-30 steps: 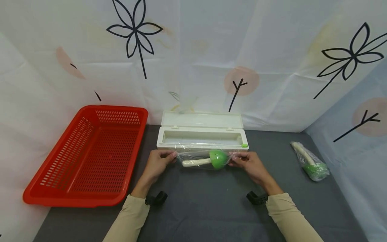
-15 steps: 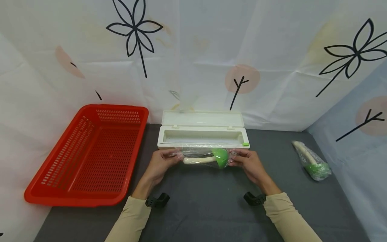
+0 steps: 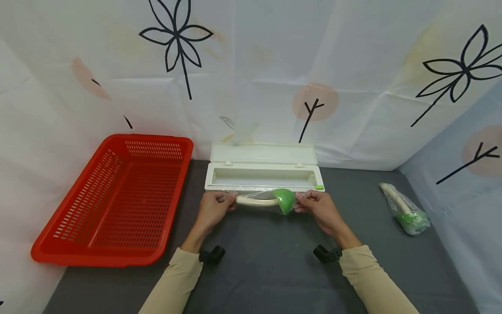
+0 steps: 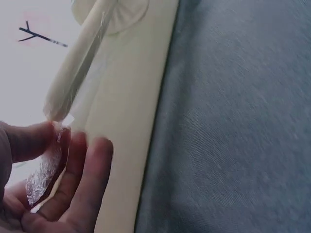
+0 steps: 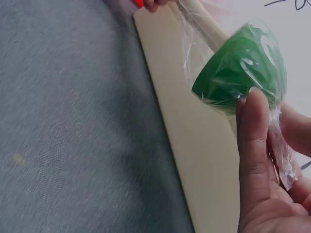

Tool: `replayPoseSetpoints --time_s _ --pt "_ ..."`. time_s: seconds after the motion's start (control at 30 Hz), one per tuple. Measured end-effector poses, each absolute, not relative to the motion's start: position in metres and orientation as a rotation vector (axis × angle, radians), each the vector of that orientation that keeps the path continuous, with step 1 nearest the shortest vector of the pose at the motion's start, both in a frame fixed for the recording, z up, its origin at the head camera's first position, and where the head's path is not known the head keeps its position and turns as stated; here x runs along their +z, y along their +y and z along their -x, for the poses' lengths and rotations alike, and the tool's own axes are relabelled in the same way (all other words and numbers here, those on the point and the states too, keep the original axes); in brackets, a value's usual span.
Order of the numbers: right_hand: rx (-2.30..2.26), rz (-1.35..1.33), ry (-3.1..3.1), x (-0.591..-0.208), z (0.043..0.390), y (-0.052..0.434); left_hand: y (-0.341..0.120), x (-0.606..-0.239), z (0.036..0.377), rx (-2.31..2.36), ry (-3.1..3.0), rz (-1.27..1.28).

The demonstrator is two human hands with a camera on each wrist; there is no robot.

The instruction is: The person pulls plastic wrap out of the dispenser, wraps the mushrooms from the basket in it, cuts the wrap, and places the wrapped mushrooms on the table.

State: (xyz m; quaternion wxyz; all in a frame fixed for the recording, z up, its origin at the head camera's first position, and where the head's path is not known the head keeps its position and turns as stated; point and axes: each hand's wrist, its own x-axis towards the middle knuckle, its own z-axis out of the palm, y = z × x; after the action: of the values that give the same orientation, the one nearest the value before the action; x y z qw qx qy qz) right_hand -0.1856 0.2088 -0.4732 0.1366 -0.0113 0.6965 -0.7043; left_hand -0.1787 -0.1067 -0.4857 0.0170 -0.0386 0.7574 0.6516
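One green-headed ladle (image 3: 284, 199) in clear film (image 4: 43, 180) is held at the near edge of an open white box (image 3: 262, 166). The left hand (image 3: 213, 210) pinches film beyond the handle (image 4: 77, 63), the right hand (image 3: 320, 210) film beyond the green head (image 5: 240, 68), each grip closed on it. On the desk (image 3: 270, 270), a red basket (image 3: 133, 205) stands left, another wrapped ladle (image 3: 405, 210) right.

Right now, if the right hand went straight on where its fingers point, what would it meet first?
Most likely the green end of the wrapped utensil: the right hand pinches the plastic film right beside it, fingertips toward it. Whether a finger touches it is unclear.
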Motion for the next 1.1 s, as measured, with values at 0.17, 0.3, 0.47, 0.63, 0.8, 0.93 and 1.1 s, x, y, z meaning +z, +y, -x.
replayPoseSetpoints --time_s 0.17,0.3,0.47,0.63,0.8,0.93,1.1 --pt "-2.028 -0.021 1.975 -0.468 0.186 0.204 -0.109 -0.481 0.182 2.189 2.108 0.23" --pt "-1.995 -0.031 1.978 -0.468 0.186 0.205 -0.111 -0.479 0.184 2.221 1.97 0.263" --pt "-1.949 0.03 2.064 -0.468 0.191 0.212 -0.114 -0.48 0.186 2.197 1.99 0.173" --pt "-1.891 0.11 2.183 -0.463 0.195 0.218 -0.117 -0.479 0.191 2.259 1.97 0.136" --pt "-1.901 0.099 2.256 -0.46 0.199 0.216 -0.115 -0.474 0.197 2.321 1.967 0.15" --pt "-1.936 0.134 2.273 -0.453 0.203 0.215 -0.114 -0.466 0.202 2.359 1.972 0.113" --pt "-1.98 0.18 2.263 -0.442 0.209 0.215 -0.113 -0.454 0.209 2.397 1.972 0.09"
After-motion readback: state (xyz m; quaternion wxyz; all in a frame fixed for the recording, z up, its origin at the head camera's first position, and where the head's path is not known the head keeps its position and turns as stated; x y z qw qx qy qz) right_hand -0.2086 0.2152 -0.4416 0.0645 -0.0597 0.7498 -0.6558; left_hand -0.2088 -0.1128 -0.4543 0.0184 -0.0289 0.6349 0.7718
